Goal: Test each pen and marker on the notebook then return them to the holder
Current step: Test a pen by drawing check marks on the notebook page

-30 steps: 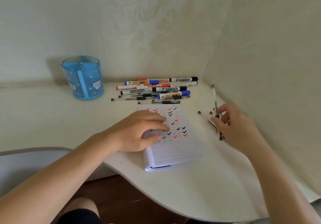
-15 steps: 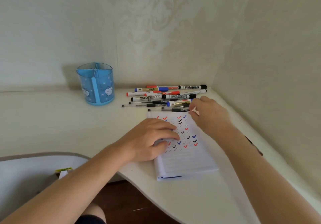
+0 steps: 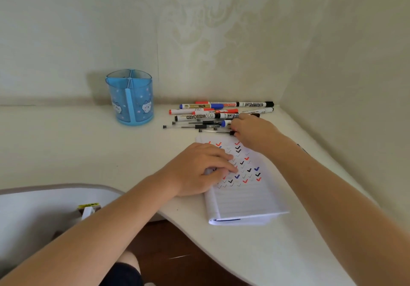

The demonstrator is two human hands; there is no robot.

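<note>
- A second ago the right hand [image 3: 253, 131] is over by the right wall with a thin pen. Half a second ago it is already at the pile, and now it sits at the pile's near right end.
- Its fingers curl down onto the cap end of the nearest thin pen [image 3: 215, 131] and touch a blue-capped marker [image 3: 225, 123]. I cannot tell whether they pinch either one.
- The left hand [image 3: 197, 170] keeps its place on the notebook [image 3: 246, 199], palm down, fingers spread fairly flat and pressing the page, holding nothing.
- The notebook lies as before on the near part of the worktop [image 3: 66, 143], open at a lined page with rows of red, black and blue ticks.
- The markers [image 3: 206, 110] lie side by side at the far right, just beyond the notebook, with the thin pens [image 3: 190, 126] along their near edge.
- The blue holder [image 3: 131, 99] stands upright at the far left, well apart from the pile, with a cartoon cat face printed on its side.
- One black-capped marker [image 3: 199, 117] reads "WHITEBOARD", upside down from here. The print on the others is too small to read.
</note>
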